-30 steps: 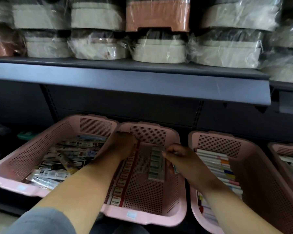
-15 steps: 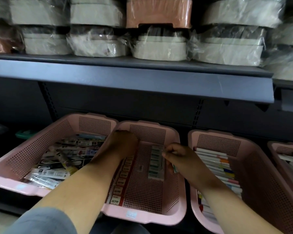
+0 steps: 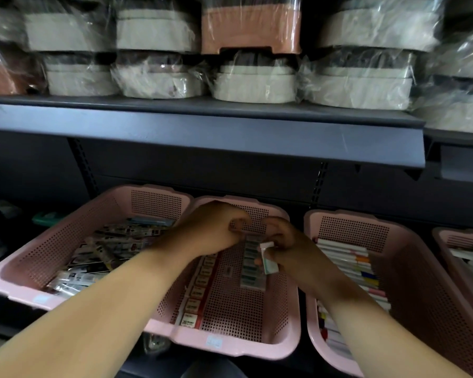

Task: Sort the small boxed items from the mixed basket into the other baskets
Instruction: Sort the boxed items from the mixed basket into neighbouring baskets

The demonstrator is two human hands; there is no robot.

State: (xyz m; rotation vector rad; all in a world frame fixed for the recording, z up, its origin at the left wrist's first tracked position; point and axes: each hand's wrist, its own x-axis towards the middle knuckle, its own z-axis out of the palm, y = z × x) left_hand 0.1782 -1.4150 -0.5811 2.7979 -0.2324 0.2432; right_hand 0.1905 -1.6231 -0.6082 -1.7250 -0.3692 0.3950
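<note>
Only legible mark was "28", in large digits on the front box (image 3: pixel 189 321) of the red-and-white row in the middle basket (image 3: pixel 286 347). The smaller word beside it was too blurred. The rim sticker (image 3: pixel 214 342) on that basket and the pale label (image 3: pixel 41 298) on the left basket (image 3: pixel 0 282) were unreadable. Print on the small box (image 3: pixel 268 259) held in the right hand (image 3: pixel 291 248) was illegible too.

right hand (image 3: pixel 292 245) pinches a small box (image 3: pixel 268 261) (pale, green-ended) above the middle pink basket (image 3: pixel 230 347).

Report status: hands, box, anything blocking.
Right hand pinches small green-and-white box above middle basket. Left hand curled beside it, grip unclear. Nothing blocks the green-labelled row below.
</note>
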